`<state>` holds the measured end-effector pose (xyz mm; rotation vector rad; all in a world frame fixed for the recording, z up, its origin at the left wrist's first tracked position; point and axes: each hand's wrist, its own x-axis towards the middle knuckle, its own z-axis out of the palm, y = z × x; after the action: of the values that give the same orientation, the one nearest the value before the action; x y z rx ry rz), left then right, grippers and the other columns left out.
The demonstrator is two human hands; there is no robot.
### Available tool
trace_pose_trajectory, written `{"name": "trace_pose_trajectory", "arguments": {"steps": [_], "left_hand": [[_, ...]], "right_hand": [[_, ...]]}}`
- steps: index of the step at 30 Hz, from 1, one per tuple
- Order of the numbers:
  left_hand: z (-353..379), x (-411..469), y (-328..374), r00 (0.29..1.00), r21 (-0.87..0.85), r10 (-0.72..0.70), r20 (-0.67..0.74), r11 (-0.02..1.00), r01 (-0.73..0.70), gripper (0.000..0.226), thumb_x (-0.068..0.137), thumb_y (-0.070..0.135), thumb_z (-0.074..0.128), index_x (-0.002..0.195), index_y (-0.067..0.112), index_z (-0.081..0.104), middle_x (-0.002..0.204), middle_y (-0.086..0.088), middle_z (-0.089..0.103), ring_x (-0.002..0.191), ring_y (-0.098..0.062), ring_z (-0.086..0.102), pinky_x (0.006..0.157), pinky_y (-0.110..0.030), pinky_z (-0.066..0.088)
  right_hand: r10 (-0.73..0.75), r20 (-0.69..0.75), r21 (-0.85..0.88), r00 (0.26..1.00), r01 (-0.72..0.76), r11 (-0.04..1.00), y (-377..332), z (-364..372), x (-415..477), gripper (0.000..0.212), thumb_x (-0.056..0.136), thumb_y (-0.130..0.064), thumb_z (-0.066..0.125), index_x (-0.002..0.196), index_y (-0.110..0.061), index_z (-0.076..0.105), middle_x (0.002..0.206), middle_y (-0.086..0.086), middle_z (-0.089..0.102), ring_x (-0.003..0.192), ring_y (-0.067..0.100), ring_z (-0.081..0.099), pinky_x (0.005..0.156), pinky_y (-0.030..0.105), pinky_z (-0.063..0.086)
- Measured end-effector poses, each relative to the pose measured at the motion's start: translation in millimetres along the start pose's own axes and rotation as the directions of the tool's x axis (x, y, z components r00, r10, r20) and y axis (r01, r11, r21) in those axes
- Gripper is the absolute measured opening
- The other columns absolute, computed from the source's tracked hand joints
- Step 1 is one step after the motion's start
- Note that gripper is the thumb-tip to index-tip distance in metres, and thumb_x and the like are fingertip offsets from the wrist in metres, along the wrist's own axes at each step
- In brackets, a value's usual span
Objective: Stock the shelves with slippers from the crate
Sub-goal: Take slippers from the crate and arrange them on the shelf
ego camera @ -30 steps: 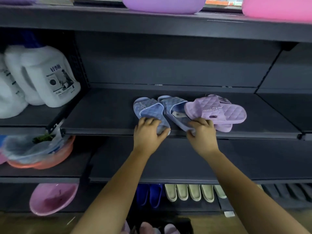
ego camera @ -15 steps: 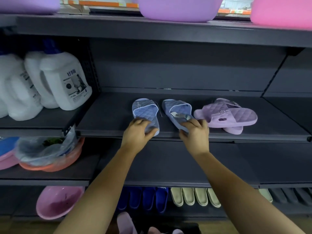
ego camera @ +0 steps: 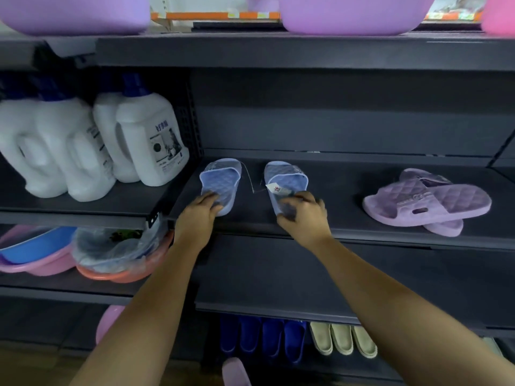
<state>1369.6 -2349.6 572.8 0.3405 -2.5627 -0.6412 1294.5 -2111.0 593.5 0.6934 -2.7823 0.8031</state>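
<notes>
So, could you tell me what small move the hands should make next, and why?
Probably release both and draw back: the left blue slipper and right blue slipper lie flat side by side on the shelf, toes to the back, while the left hand and right hand grip only their heels.

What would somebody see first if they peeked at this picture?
Two hands in the middle: the left hand holds the heel of the left blue slipper, and the right hand holds the right blue slipper, side by side on the dark shelf. Farther right on that shelf lie purple slippers, one stacked on the other. White jugs with blue caps stand on the left.
</notes>
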Motion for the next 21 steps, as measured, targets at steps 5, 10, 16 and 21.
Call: {"name": "trace_pose_trajectory", "arguments": {"steps": [5, 10, 16, 21], "left_hand": [[-8.3, 8.5, -10.5, 1.0, -0.118, -0.005, 0.022, 0.993, 0.008, 0.034, 0.096, 0.016, 0.05, 0.128, 0.011, 0.058, 0.135, -0.013, 0.054, 0.122, -0.025, 0.052, 0.103, -0.032, 0.038], [-6.2, 12.4, -11.8, 1.0, -0.109, -0.006, 0.008, 0.994, 0.007, 0.034, 0.096, 0.014, 0.051, 0.129, 0.007, 0.057, 0.137, -0.015, 0.051, 0.128, -0.026, 0.047, 0.105, -0.031, 0.035], [-3.1, 15.4, -7.2, 1.0, -0.074, -0.029, 0.001, 0.997, 0.029, 0.035, 0.095, 0.011, 0.051, 0.129, 0.006, 0.055, 0.138, -0.015, 0.049, 0.126, -0.03, 0.048, 0.102, -0.033, 0.035], [5.5, 13.4, 23.9, 0.986, 0.09, -0.128, -0.105, 0.986, 0.138, 0.045, 0.087, 0.0, 0.053, 0.132, 0.001, 0.049, 0.138, -0.026, 0.044, 0.125, -0.045, 0.039, 0.107, -0.047, 0.028]], "right_hand": [[-0.098, 0.042, 0.001, 0.994, 0.098, 0.995, -32.2, 19.0, 13.1, 0.043, 0.088, -0.042, 0.059, 0.127, -0.024, 0.058, 0.134, 0.001, 0.049, 0.113, 0.032, 0.047, 0.099, 0.028, 0.029], [-0.127, 0.112, -0.018, 0.986, 0.129, 0.991, -58.2, 36.5, 19.2, 0.047, 0.094, -0.041, 0.051, 0.136, -0.021, 0.05, 0.144, 0.007, 0.041, 0.119, 0.036, 0.036, 0.104, 0.034, 0.031], [-0.173, 0.157, -0.007, 0.972, 0.176, 0.984, -53.0, 37.1, 19.4, 0.05, 0.095, -0.035, 0.05, 0.143, -0.025, 0.039, 0.151, 0.003, 0.031, 0.126, 0.033, 0.031, 0.104, 0.039, 0.039], [-0.189, 0.055, 0.094, 0.98, 0.184, 0.978, -16.2, -8.0, 8.4, 0.049, 0.095, -0.03, 0.053, 0.141, -0.019, 0.042, 0.142, 0.008, 0.045, 0.129, 0.03, 0.039, 0.102, 0.036, 0.039]]}}
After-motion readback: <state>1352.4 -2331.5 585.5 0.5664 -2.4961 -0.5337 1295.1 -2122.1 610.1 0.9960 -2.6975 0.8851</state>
